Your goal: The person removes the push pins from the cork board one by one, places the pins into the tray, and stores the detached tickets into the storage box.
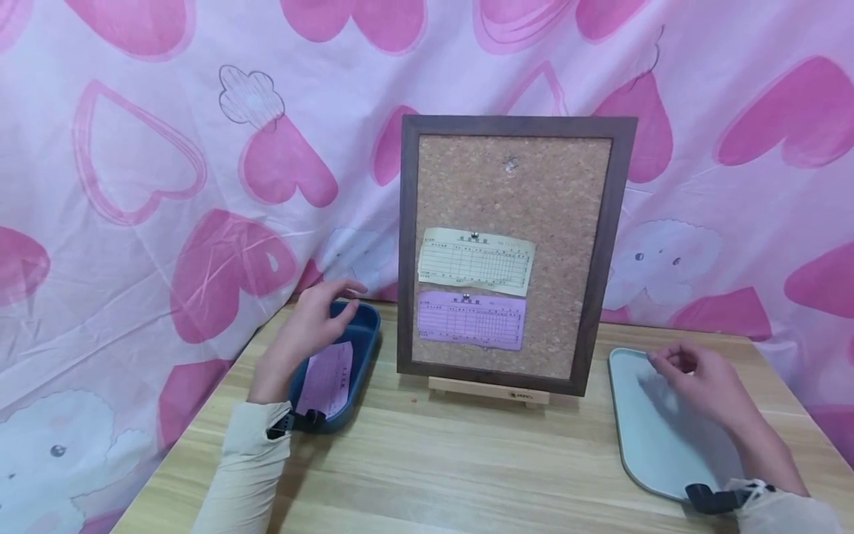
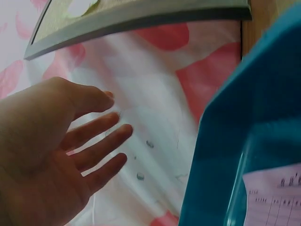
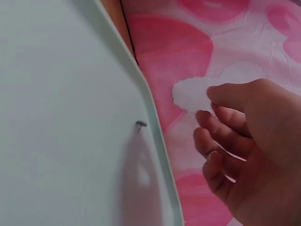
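Plainly, the pink slip point(image 1: 328, 382), a small paper form printed with dark lettering and a ruled grid, lies in the blue bin point(image 1: 365, 343) to the left of the board point(image 1: 567, 252). The left hand point(image 1: 312, 320) is raised by the bin, its thumb and fingers apart and loosely extended, its palm bare. The right hand point(image 1: 710, 389) hangs over the pale green tray point(image 1: 643, 434), fingers loosely curled and the thumb held off from them; it is clear of the tray. A small pin point(image 3: 141, 125) with a dark, flat head sits in that tray, near its edge.

Two more forms are on the board's cork, in its lower part: a pale green slip point(image 1: 475, 263) above a purple slip point(image 1: 470, 322), each with a metal clip or pin at its top edge. The brown-framed board stands on the wood-grained counter point(image 1: 434, 467), before a heart-patterned cloth point(image 1: 253, 44).
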Tool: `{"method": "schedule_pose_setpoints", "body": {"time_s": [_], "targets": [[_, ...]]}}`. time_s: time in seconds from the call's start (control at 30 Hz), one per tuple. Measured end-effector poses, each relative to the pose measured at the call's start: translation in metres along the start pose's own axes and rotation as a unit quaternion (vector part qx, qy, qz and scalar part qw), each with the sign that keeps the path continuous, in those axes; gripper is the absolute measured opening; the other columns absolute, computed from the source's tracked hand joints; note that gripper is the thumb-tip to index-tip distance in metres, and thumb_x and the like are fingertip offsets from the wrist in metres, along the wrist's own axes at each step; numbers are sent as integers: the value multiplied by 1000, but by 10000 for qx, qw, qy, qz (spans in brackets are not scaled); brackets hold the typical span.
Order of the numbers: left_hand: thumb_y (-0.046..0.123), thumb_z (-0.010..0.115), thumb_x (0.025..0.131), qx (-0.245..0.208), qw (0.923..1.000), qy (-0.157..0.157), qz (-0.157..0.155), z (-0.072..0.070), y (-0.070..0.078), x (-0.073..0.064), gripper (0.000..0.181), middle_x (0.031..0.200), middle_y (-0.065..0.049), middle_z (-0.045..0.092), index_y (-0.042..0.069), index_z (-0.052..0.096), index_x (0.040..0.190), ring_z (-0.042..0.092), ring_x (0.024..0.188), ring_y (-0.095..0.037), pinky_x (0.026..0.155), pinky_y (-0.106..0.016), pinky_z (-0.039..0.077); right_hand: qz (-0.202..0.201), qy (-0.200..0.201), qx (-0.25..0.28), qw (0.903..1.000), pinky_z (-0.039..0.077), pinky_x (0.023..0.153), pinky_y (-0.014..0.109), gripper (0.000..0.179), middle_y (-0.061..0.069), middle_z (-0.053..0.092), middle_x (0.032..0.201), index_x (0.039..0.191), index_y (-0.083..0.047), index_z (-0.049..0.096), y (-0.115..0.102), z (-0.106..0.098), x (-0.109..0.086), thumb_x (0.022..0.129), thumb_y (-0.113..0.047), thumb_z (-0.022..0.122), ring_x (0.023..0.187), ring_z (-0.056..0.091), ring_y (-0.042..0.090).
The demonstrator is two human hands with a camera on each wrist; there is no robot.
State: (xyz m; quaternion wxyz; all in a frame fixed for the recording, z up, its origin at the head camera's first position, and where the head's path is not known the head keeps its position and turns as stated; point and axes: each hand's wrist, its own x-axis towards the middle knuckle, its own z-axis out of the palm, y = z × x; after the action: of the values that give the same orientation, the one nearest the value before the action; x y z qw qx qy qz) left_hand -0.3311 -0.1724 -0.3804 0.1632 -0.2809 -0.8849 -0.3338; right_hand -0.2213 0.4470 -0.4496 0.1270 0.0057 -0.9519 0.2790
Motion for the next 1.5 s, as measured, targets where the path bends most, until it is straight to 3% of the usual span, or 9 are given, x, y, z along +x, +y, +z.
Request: {"method": "schedule_pose_setpoints", "body": {"time_s": [0.23,0.37,0.57,0.77,0.9,1.07,1.27,1.5], "targets": [[2,70,101,-275,9987,407,115,9,16,4,36,137,-15,68,6,66,137,74,118,-37,102,-55,61,-95,812,-4,9967,46,62,13,29,19,76,101,112,-5,72,-24,0,3,106,-33,71,82,47,-21],[5,69,103,-378,9980,493,123,14,24,5,40,140,-15,67,7,63,142,74,120,-36,101,-54,62,-316,1130,150,9930,45,66,4,25,20,77,101,114,-4,72,-43,-1,5,104,-27,73,83,48,-24],[10,70,104,-456,9976,515,31,21,34,5,48,145,-12,65,11,56,150,73,123,-33,103,-52,61,-666,1584,467,9840,46,68,3,24,13,76,101,121,-8,74,-81,6,5,101,-21,77,85,53,-20],[7,71,103,-709,9950,648,280,28,42,7,53,149,-15,63,4,52,152,73,123,-35,102,-54,61,-1253,2002,883,9677,48,70,3,21,-1,73,96,118,-10,76,-115,13,4,97,-10,80,85,59,-13],[8,71,103,-898,9917,830,400,32,47,12,54,150,-16,62,4,51,153,72,126,-36,101,-56,61,-1557,2102,987,9601,48,71,3,20,-8,72,94,114,-10,77,-133,16,5,95,-6,80,84,60,-11],[10,71,103,-1059,9880,998,524,37,56,18,56,152,-12,61,14,53,156,69,130,-34,103,-53,61,-1838,2165,1067,9529,49,75,5,20,0,75,95,114,-6,76,-150,20,12,95,-4,79,86,61,-11],[15,72,103,-1153,9851,1155,540,44,65,26,57,155,-5,58,25,54,157,67,132,-27,103,-49,62,-1834,2034,990,9566,47,82,4,18,4,76,100,117,-7,74,-172,27,22,99,-8,76,90,60,-8],[18,73,103,-1157,9831,1356,415,49,73,36,53,160,-6,52,27,58,154,65,135,-28,105,-50,61,-2106,1900,775,9558,51,71,10,21,1,77,100,118,-10,74,-191,32,33,98,-9,78,81,63,4]]}}
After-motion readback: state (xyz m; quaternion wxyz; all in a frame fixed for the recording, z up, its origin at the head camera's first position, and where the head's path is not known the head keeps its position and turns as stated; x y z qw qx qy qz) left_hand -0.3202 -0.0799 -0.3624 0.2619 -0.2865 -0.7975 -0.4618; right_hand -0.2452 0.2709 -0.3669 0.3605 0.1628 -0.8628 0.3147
